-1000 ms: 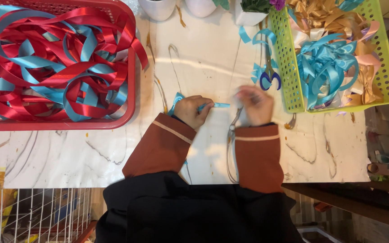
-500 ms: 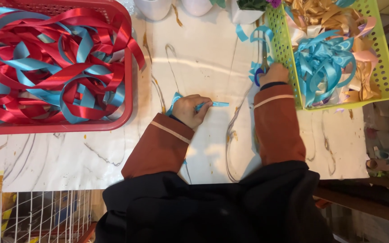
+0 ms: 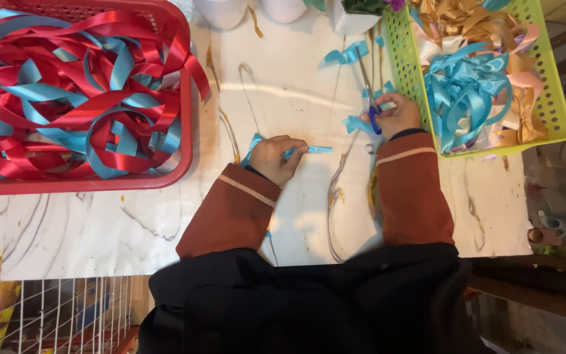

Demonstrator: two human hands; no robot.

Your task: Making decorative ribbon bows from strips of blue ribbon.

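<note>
On the table (image 3: 165, 236), left hand (image 3: 276, 159) pinches a blue ribbon (image 3: 309, 150); right hand (image 3: 397, 115) grips blue-handled scissors (image 3: 374, 111).

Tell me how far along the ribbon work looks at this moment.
Done: finished blue and gold bows fill the green basket. In hand: the left hand pinches a folded blue ribbon strip, and the right hand has its grip on blue-handled scissors. Left: the red basket is heaped with loose red and blue ribbon.
</note>
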